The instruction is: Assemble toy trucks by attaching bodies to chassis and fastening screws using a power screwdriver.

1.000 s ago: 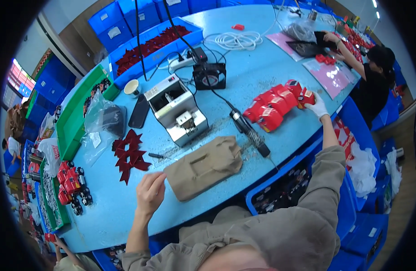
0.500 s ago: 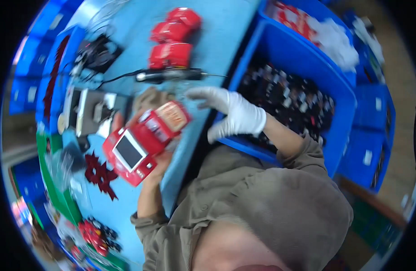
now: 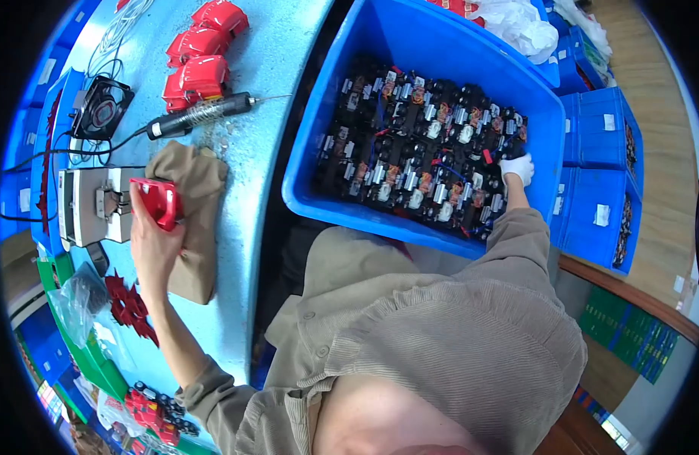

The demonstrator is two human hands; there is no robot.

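- We see the left hand (image 3: 154,241) closed around a red plastic shell (image 3: 158,202), holding it over the tan cloth pad (image 3: 192,220) at nine o'clock.
- The right hand (image 3: 516,168), in a white glove, reaches into the blue bin (image 3: 342,98) at two o'clock, fingers down among dark small parts (image 3: 418,152); we cannot tell whether it grips one.
- A soldering iron (image 3: 202,115) lies at eleven o'clock.
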